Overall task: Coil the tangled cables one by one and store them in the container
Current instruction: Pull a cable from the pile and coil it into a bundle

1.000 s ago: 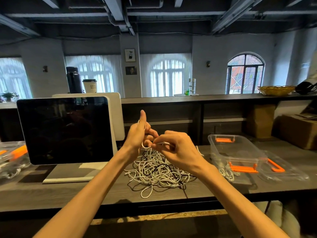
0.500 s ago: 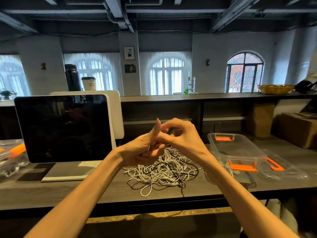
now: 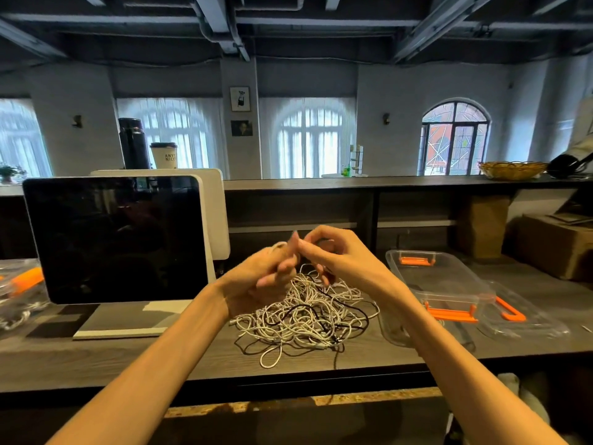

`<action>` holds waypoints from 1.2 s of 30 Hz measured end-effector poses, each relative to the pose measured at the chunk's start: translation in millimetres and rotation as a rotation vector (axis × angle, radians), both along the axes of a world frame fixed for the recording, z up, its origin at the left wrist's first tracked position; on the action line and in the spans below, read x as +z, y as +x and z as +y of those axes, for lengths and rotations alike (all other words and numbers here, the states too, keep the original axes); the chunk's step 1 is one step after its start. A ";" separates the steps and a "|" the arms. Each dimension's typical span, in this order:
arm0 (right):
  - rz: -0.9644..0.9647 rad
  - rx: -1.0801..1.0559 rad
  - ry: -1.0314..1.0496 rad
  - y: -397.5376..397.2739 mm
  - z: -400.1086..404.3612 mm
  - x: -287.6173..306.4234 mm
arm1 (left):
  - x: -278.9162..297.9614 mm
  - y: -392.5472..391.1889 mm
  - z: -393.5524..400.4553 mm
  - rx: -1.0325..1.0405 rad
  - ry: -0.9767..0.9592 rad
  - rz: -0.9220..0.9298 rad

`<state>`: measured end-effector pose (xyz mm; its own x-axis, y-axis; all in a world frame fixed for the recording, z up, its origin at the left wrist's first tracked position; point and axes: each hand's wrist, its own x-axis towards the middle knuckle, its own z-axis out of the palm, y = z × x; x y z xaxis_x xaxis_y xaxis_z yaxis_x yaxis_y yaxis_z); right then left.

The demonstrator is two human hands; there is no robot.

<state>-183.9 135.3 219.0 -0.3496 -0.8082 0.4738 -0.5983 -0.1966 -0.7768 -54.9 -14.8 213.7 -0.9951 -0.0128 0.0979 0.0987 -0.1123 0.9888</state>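
A tangled heap of white and black cables [image 3: 305, 316] lies on the dark wooden counter in front of me. Both hands hover just above its far side, close together. My left hand [image 3: 260, 277] has a white cable wound round its fingers, a loop showing near the fingertips. My right hand [image 3: 337, 261] has its fingers curled and pinches the same white cable beside the left fingertips. A clear plastic container [image 3: 439, 277] with orange latches stands open to the right of the heap.
A dark-screened tablet on a white stand [image 3: 118, 239] stands at the left. The container's clear lid [image 3: 519, 316] lies to its right. Another clear box with orange parts [image 3: 19, 290] sits at far left. Cardboard boxes [image 3: 558, 245] fill the right back.
My left hand has tipped from thumb-up to lying lower and flatter, and my right hand has circled up and over it, winding white cable round the left fingers. The heap shifted slightly.
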 end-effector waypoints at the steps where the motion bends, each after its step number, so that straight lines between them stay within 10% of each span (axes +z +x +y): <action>1: 0.002 -0.035 0.012 -4.3 -0.2 -3.7 | 1.3 -2.1 -2.1 0.070 0.094 0.044; 8: 0.231 -0.261 -0.148 2.8 -13.5 -21.3 | -5.0 -8.6 -6.8 0.499 0.127 0.128; 26: 0.345 -0.280 -0.076 15.5 -17.5 -42.4 | 4.0 -10.7 -12.2 0.761 -0.015 0.284; 32: 0.730 -0.409 0.063 25.9 -19.8 -39.5 | 4.6 -14.5 -6.7 0.589 0.169 0.293; 36: 0.888 -0.378 0.102 28.1 -16.2 -29.5 | -4.4 -9.6 -7.8 0.583 -0.318 0.220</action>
